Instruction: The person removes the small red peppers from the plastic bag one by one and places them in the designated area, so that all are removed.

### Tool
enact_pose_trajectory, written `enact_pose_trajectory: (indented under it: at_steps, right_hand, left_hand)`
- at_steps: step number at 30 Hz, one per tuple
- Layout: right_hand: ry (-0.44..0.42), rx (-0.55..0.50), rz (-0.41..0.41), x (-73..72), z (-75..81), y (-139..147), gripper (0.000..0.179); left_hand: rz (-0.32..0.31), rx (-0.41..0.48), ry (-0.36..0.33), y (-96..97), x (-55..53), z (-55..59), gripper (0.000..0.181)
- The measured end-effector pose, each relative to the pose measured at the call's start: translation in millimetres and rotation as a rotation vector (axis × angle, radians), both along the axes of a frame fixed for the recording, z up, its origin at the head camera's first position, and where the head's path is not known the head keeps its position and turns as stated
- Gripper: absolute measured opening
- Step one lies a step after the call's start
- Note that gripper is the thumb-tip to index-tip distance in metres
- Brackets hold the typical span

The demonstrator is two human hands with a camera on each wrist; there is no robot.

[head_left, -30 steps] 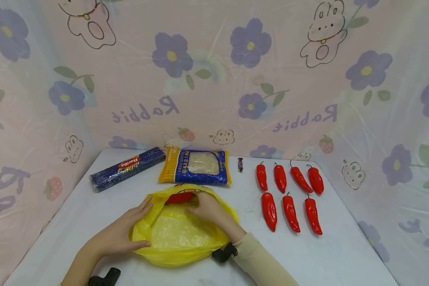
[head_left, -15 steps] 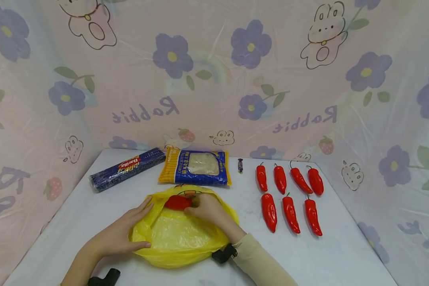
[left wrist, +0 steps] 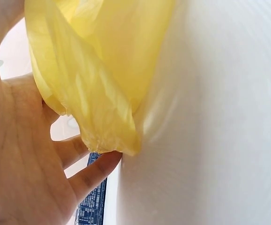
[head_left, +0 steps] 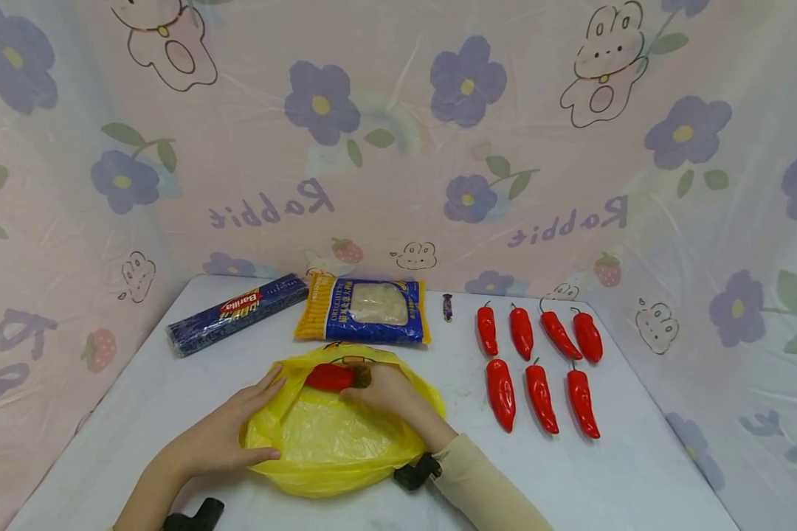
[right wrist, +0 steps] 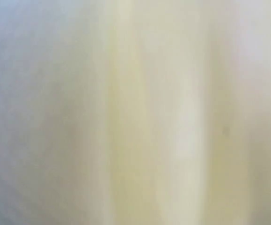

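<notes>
In the head view a yellow plastic bag (head_left: 345, 442) lies with its mouth spread on the white table. My left hand (head_left: 222, 431) is at its left side, fingers and thumb spread wide along the rim. The left wrist view shows the bag's yellow plastic (left wrist: 98, 93) draped over the fingers of that hand (left wrist: 27, 154). My right hand (head_left: 385, 391) reaches into the mouth and grips a red pepper (head_left: 330, 377) near its green stem end; some of the fingers are hidden. Only blurred pale yellow plastic (right wrist: 130, 140) shows in the right wrist view.
Behind the bag lie a blue Barilla spaghetti pack (head_left: 239, 313) and a blue-and-yellow orecchiette pack (head_left: 372, 310). A small purple wrapped candy (head_left: 447, 307) lies to their right. Several red peppers (head_left: 501, 394) lie in two rows at the right. A patterned curtain (head_left: 385, 177) surrounds the table.
Inside the bag, the red pepper has turned and dropped slightly, and more of its red body shows. The right hand has shifted a little; the left hand keeps its place.
</notes>
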State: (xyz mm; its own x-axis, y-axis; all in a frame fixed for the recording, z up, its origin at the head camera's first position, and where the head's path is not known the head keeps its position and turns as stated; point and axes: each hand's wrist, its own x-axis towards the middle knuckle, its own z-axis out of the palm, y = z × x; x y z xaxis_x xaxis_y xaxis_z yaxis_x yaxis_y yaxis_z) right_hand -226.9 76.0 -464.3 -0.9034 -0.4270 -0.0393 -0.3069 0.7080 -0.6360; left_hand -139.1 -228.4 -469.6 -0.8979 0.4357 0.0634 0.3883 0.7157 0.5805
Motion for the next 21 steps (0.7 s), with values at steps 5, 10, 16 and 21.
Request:
enact_pose_trajectory:
  at_steps: [5, 10, 16, 21]
  right_hand:
    - [0.031, -0.048, 0.022, 1.1, 2.9, 0.0, 0.053]
    - [0.110, -0.066, 0.056, 5.0, 11.4, 0.2, 0.048]
    - [0.228, -0.075, 0.064, 18.2, 29.8, 3.2, 0.042]
    - [0.280, -0.101, 0.081, 31.3, 46.0, 9.2, 0.038]
  left_hand:
    - [0.001, 0.009, -0.010, 0.6, 0.7, 0.9, 0.106]
    - [0.006, 0.006, -0.015, 0.8, 2.1, 3.3, 0.106]
    - [-0.001, 0.010, -0.015, 1.0, 2.5, 4.4, 0.105]
    - [-0.011, 0.009, -0.003, 0.3, 1.0, 1.9, 0.105]
